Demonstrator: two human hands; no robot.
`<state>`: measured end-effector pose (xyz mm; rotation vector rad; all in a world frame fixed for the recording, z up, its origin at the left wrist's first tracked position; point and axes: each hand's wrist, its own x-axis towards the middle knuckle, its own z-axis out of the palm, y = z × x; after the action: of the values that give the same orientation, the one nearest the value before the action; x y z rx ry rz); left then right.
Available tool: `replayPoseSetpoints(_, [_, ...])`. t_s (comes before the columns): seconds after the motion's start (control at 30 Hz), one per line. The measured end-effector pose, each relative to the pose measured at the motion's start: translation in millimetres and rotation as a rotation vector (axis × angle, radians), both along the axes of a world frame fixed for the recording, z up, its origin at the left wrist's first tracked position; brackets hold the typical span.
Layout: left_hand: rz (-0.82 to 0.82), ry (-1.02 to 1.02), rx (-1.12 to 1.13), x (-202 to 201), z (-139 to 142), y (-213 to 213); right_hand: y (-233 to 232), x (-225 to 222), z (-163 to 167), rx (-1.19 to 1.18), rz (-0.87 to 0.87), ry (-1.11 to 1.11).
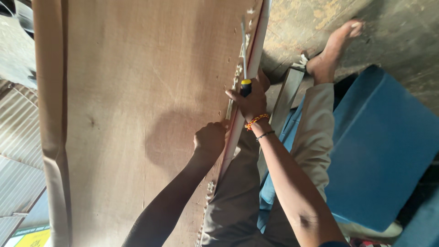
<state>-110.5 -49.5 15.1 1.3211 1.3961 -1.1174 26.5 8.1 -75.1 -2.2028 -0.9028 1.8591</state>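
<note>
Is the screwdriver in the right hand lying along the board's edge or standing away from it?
Along it. The screwdriver in the right hand has its shaft running beside the board edge; the tip's contact cannot be made out.

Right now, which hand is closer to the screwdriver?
Right. The right hand is wrapped around the screwdriver handle at the board's edge. The left hand is a fist on the board just below, apart from it.
</note>
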Motion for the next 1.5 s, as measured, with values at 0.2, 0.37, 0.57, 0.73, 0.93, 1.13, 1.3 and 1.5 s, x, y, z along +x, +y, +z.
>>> replayPoseSetpoints(0.2, [0.091, 0.056, -0.091, 12, 9, 27, -3, 1, -3, -0.031, 0.027, 0.018])
replayPoseSetpoints(0.37, [0.23, 0.06, -0.004, 20, 10, 20, -7, -4, -11, 0.135, 0.071, -0.022])
replayPoseSetpoints(0.57, [0.245, 0.04, 0.001, 9, 1, -7, -2, -14, -15, 0.258, 0.064, -0.07])
replayPoseSetpoints(0.73, [0.011, -0.255, 0.27, -9, -4, -40, 0, -15, -15, 0.261, 0.091, -0.085])
replayPoseSetpoints(0.93, [0.031, -0.383, 0.035, -22, -8, -36, 7, -12, -12, 0.428, 0.15, -0.087])
replayPoseSetpoints(1.13, [0.341, -0.716, -0.051, 24, 50, -48, 15, -13, -5, 0.145, 0.17, -0.049])
replayPoseSetpoints(1.3, [0.789, -0.556, -0.039, 31, 52, -60, 17, 27, 4, 0.322, 0.127, 0.123])
replayPoseSetpoints(1.5, [1.685, -0.21, -0.403, 59, 10, 2, 9, 127, 34, 0.149, -0.017, 0.116])
